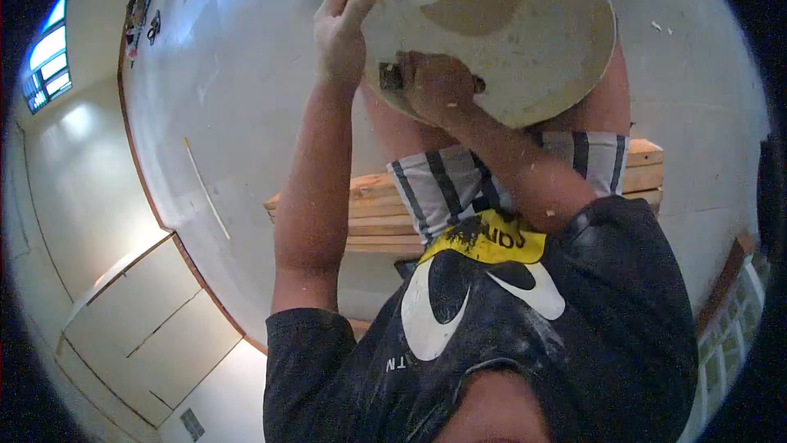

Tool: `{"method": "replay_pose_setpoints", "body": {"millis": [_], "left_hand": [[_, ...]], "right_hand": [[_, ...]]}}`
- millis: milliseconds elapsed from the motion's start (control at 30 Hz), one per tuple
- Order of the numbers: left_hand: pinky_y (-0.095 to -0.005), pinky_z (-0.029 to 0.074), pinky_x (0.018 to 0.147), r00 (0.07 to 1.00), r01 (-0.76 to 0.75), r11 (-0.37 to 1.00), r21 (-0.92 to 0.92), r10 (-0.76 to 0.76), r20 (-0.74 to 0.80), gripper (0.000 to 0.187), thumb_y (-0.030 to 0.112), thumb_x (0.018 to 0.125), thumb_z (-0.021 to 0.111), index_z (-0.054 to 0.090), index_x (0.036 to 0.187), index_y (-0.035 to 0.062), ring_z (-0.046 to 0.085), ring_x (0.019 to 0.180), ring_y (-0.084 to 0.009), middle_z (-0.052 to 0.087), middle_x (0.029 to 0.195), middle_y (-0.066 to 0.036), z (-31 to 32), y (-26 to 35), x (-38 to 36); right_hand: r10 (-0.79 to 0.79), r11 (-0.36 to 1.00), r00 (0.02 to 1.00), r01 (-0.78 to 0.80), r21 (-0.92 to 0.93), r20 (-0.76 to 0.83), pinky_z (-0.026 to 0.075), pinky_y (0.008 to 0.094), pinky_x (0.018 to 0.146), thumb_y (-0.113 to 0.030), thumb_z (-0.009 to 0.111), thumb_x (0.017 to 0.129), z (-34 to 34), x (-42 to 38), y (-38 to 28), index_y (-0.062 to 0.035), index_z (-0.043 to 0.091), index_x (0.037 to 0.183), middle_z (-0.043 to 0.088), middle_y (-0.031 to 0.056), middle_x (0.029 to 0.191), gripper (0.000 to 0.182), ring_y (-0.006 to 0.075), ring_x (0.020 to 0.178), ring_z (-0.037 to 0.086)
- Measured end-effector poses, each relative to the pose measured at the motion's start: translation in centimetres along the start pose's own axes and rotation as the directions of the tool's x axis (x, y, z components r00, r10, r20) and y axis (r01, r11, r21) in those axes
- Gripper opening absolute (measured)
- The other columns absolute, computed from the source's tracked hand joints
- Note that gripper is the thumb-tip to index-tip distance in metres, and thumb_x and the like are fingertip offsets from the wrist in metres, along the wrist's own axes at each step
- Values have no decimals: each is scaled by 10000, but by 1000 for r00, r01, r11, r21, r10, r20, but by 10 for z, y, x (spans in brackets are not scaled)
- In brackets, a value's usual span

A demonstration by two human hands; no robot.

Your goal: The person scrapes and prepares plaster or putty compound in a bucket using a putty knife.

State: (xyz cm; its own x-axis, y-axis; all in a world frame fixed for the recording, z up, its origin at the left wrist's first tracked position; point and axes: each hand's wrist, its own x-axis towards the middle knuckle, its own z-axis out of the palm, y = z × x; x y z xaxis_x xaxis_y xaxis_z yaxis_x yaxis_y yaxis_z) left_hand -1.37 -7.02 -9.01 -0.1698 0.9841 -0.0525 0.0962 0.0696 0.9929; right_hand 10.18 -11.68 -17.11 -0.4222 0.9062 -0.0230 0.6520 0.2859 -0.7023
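Note:
A large off-white bucket [566,58] is tilted between my bare knees, its mouth facing me. Wet beige compound [479,9] lies at its bottom, and smears mark the inner wall. My left hand [340,29] grips the rim on the left side, thumb over the edge. Inside the bucket, close to the near wall, my right hand [438,86] is closed round the handle of a putty knife [391,76]. Its blade shows left of my fist and the handle's dark end pokes out on the right. Part of the handle is hidden by my fingers.
I sit on a stack of wooden planks [369,213]. A thin pale stick [205,189] lies on the grey floor [246,99] at left. Dark clutter [154,27] lies along the far-left wall, below a window [49,58]. White scraps [656,27] dot the floor at right.

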Motion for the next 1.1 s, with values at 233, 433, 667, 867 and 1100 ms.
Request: {"method": "replay_pose_setpoints", "body": {"millis": [233,433,667,867,1100], "left_hand": [[-289,407,935,1000,19,999,-30,-19,19,510,339,885,668,582,1213,-41,556,1037,-170,631,1105,-90,-2,0,9],[-293,408,945,999,5,998,-67,-2,41,513,320,883,671,570,1232,-42,560,1043,-173,625,1130,-96,-6,-1,-1],[-299,399,972,998,63,996,-68,-61,35,514,303,890,654,560,1242,-60,548,1109,-191,606,1188,-118,-6,-3,2],[-314,408,973,999,31,999,-12,-31,12,527,303,887,656,549,1251,-63,556,1097,-201,600,1194,-128,-11,-7,3],[-323,423,963,994,99,976,-196,-88,63,554,320,879,671,543,1260,-61,556,1103,-211,597,1199,-134,-13,-9,1]], "right_hand": [[-2,999,998,-1,-51,-56,542,502,650,-480,518,864,8,0,-2,-128,656,941,694,129,794,386,302,699,689],[4,1000,1000,-3,25,-29,526,502,729,-506,471,902,7,6,0,-20,655,942,673,234,861,522,372,775,672],[36,986,980,-3,169,-196,532,499,682,-525,502,883,-32,-6,-22,-19,656,918,675,216,808,530,378,728,670],[-96,992,995,97,78,-11,538,495,655,-467,528,883,-25,8,-6,-22,653,913,654,237,769,463,392,702,664],[23,992,999,-20,127,-22,537,496,689,-519,523,866,-30,12,-11,-20,653,895,671,213,798,517,379,728,675]]}}
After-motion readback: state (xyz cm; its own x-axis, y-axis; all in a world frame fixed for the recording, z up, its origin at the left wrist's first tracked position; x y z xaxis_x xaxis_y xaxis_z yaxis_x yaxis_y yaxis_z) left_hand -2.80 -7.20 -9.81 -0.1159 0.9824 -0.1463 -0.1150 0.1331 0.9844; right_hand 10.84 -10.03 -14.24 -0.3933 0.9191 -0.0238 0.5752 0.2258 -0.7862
